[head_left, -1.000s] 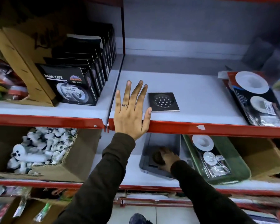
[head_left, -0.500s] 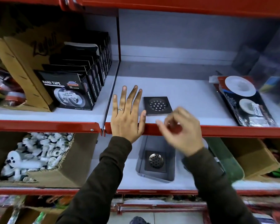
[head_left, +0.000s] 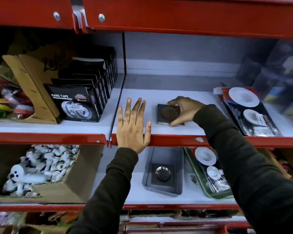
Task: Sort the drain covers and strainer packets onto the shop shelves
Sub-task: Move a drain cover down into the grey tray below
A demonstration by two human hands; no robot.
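The left hand [head_left: 133, 125] lies flat, fingers spread, palm down across the red front lip of the white middle shelf [head_left: 176, 97], gripping nothing. Just to its right, the right hand [head_left: 184, 109] curls over a dark square metal drain cover [head_left: 166, 114] lying on that shelf, its fingers and thumb closed on a second, round-centred dark drain cover held tilted right on top of the first; the blur hides whether the two touch. Further right of the right hand lies a clear plastic strainer packet with white round strainers [head_left: 249, 110]. Below the hands, on the lower shelf, a grey plastic tray [head_left: 179, 166] holds another square drain cover with a perforated steel dome [head_left: 162, 173], and beside it a green tray [head_left: 198, 179] carries a similar strainer packet. Left of the left hand stand black Nano Tape boxes [head_left: 74, 103].
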